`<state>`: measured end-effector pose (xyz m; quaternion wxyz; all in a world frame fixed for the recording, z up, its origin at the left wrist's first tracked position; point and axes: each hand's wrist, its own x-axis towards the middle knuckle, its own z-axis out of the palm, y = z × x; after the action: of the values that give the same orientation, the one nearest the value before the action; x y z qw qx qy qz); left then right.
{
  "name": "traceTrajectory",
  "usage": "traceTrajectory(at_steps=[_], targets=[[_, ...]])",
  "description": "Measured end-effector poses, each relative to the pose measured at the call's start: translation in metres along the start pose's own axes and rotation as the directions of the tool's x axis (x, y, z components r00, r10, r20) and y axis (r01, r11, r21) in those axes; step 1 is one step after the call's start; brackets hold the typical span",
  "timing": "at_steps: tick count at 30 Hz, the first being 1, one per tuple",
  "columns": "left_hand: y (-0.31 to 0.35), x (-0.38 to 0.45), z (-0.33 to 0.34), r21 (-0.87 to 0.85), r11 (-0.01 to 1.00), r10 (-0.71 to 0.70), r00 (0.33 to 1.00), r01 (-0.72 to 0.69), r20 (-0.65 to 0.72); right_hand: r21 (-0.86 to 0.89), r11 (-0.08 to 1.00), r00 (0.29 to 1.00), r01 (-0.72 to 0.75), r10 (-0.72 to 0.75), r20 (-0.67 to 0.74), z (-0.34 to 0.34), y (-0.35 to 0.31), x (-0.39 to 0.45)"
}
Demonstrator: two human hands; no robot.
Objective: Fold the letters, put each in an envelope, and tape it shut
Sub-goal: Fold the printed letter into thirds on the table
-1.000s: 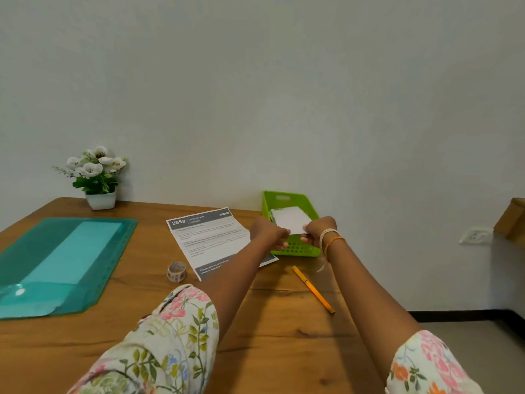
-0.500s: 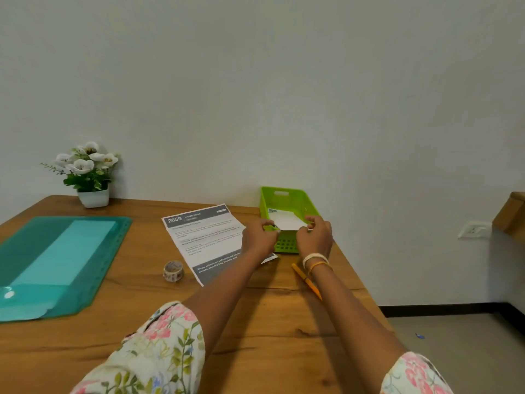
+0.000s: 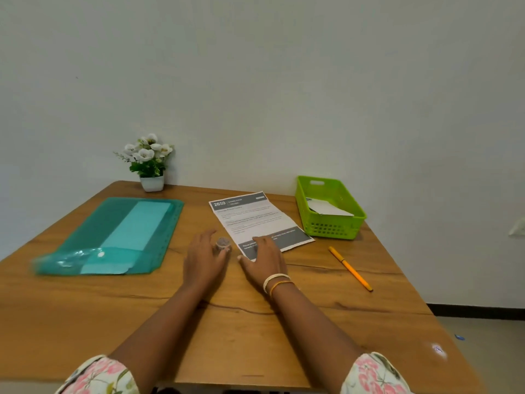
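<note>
Both hands left the basket (image 3: 329, 223): your right hand (image 3: 264, 258) pressed flat on the thin, floppy letter (image 3: 255, 220); left hand (image 3: 203, 260), relaxed, touched tape (image 3: 223, 243).

The number "2659" was printed in white on the dark header band at the far end of the letter (image 3: 257, 220); its smaller text could not be read.

The left hand (image 3: 203, 258) hides the near part of the tape roll (image 3: 223, 243), the right hand (image 3: 262, 258) covers the near corner of the letter (image 3: 257, 220), whose small print is unreadable, and the basket (image 3: 331, 227) wall hides most of the envelope (image 3: 326, 209).
</note>
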<state>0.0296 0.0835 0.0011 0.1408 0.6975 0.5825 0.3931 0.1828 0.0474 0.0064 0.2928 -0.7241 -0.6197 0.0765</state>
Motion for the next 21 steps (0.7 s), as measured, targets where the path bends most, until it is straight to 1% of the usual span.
traceTrajectory(at_steps=[2,5,7,9,11,15,18,21], targets=[[-0.014,0.007,-0.001,0.009,0.997,-0.077,0.991,0.077,0.110,-0.062,0.998,1.000,-0.016,0.016,-0.002,0.010,-0.003,0.000],[-0.015,0.018,0.001,-0.013,0.994,-0.101,0.984,0.105,0.150,-0.142,0.990,0.996,-0.008,-0.005,-0.090,0.015,-0.003,-0.001],[-0.014,0.021,0.005,0.028,0.997,-0.077,0.988,0.074,0.137,-0.173,0.985,0.991,-0.001,-0.023,-0.135,0.015,-0.002,-0.002],[-0.017,0.023,0.009,0.067,0.997,-0.034,0.995,0.028,0.090,-0.210,0.978,0.984,0.009,-0.045,-0.170,0.014,0.000,-0.002],[-0.021,0.026,0.011,0.067,0.998,-0.005,0.999,0.002,0.053,-0.214,0.977,0.975,0.023,-0.068,-0.209,0.014,0.002,-0.002],[-0.031,0.041,0.007,0.046,0.998,-0.033,0.999,0.032,0.024,-0.208,0.978,0.969,0.020,-0.071,-0.238,0.016,0.005,0.000],[-0.043,0.056,0.002,0.043,0.998,-0.052,0.999,0.052,-0.004,-0.147,0.989,0.962,0.009,-0.049,-0.270,0.017,0.009,0.003],[-0.049,0.066,0.000,0.044,0.994,-0.102,0.995,0.102,-0.006,-0.107,0.994,0.957,0.004,-0.035,-0.289,0.016,0.010,0.003]])
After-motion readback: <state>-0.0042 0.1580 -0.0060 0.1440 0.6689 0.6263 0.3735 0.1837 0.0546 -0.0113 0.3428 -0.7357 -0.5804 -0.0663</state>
